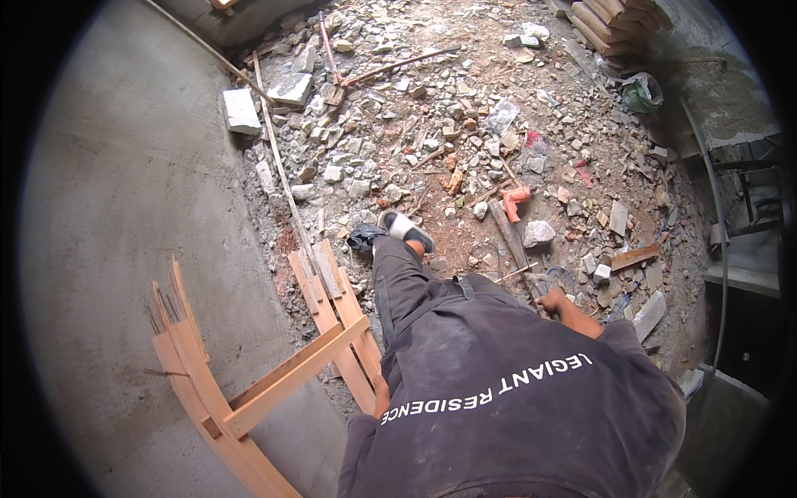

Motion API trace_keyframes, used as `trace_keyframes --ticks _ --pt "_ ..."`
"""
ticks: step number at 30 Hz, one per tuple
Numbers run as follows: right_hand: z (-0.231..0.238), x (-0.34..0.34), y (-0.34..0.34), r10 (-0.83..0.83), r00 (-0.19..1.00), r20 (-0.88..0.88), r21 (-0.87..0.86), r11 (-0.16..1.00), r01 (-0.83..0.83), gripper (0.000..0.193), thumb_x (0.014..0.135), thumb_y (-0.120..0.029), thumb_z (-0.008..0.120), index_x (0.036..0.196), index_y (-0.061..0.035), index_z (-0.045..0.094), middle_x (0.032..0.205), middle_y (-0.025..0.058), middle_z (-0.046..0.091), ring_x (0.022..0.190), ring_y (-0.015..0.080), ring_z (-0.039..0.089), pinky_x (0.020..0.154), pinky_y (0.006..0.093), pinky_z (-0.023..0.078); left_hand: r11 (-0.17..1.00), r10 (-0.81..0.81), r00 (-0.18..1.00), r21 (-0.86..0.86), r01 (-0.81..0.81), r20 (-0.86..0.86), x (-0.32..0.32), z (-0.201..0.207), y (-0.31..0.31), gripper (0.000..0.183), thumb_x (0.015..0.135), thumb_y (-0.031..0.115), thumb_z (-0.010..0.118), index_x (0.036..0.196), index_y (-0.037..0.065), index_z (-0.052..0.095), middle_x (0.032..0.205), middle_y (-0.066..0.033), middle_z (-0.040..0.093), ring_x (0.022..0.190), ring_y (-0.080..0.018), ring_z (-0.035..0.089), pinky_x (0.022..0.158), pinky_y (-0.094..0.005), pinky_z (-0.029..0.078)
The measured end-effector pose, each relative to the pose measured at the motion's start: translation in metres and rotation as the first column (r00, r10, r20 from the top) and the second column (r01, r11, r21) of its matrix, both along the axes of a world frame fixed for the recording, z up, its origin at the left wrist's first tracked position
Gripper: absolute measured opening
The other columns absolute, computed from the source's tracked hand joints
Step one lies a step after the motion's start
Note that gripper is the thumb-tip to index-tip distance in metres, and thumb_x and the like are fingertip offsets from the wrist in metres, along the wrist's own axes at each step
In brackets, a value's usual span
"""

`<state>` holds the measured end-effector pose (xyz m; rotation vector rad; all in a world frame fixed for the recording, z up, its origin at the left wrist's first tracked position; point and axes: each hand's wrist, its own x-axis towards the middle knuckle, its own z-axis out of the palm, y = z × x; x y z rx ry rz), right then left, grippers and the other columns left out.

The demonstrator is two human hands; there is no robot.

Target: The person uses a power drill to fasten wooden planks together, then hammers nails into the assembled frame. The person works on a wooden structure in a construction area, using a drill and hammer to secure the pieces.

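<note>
My right hand (554, 300) is low over the rubble on the right, its fingers curled at the end of a long grey-brown bar or timber (508, 236). What exactly they grip is too small to make out. Beside the wooden frame, my left hand (381, 397) shows only in part, close to the edge of a pale plank (355, 369), its fingers hidden. That frame of planks has a crosspiece (299, 373) joining it to a curved wooden side (195, 382) with nails sticking out. An orange pistol-shaped tool (515, 201) lies beyond my right hand.
Broken stones and rubble (357, 187) cover the ground. A grey wall (141, 191) rises at left, with a long thin batten (282, 162) near its foot. White blocks (241, 112), a long-handled tool (336, 83), stacked sacks (610, 25) and a green bag (642, 93) lie farther off.
</note>
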<state>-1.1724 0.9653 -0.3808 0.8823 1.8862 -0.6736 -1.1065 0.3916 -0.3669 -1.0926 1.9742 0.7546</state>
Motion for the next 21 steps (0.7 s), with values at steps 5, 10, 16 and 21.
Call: trace_keyframes --ticks 5,10,16,21 --pt "0.014 -0.068 -0.026 0.135 0.991 0.012 0.031 0.99 -0.135 0.053 0.077 -0.046 0.067 0.079 0.0066 0.068 0.08 0.0226 0.067 0.075 0.0346 0.065 0.07 0.0405 0.049 1.0 0.023 0.985 0.015 -0.02 -0.173 -0.133 -0.032 -0.022 0.041 0.087 0.034 0.054 0.104 -0.002 0.065 0.099 -0.0222 0.066 0.096 -0.0303 0.064 0.082 -0.0376 0.047" --pt "0.013 -0.161 -0.054 0.099 0.976 -0.196 0.011 0.995 -0.099 0.055 0.077 -0.044 0.068 0.086 0.0103 0.065 0.088 0.0271 0.065 0.085 0.038 0.065 0.073 0.0419 0.05 0.994 -0.071 0.929 0.057 0.099 -0.363 -0.327 -0.055 -0.014 0.038 0.085 0.033 0.058 0.097 -0.002 0.066 0.073 -0.0119 0.062 0.065 -0.0191 0.058 0.064 -0.0339 0.047" --pt "0.096 -0.386 -0.117 -0.036 0.995 0.091 -0.127 0.991 0.048 0.056 0.079 -0.041 0.067 0.084 0.0143 0.061 0.071 0.0193 0.061 0.065 0.027 0.062 0.061 0.0395 0.048 0.961 -0.165 0.812 0.094 0.26 -0.56 -0.604 0.02 0.008 0.04 0.087 0.033 0.056 0.108 -0.001 0.064 0.095 -0.0163 0.068 0.09 -0.0234 0.064 0.081 -0.0334 0.047" --pt "0.124 -0.534 -0.156 -0.024 0.993 -0.115 -0.142 0.99 0.007 0.048 0.08 -0.042 0.064 0.079 0.0062 0.059 0.068 0.0197 0.061 0.067 0.0298 0.063 0.064 0.0405 0.047 0.953 -0.218 0.788 0.05 0.3 -0.576 -0.749 0.046 -0.02 0.037 0.088 0.029 0.054 0.105 -0.002 0.064 0.097 -0.0188 0.067 0.091 -0.028 0.064 0.082 -0.0351 0.047"
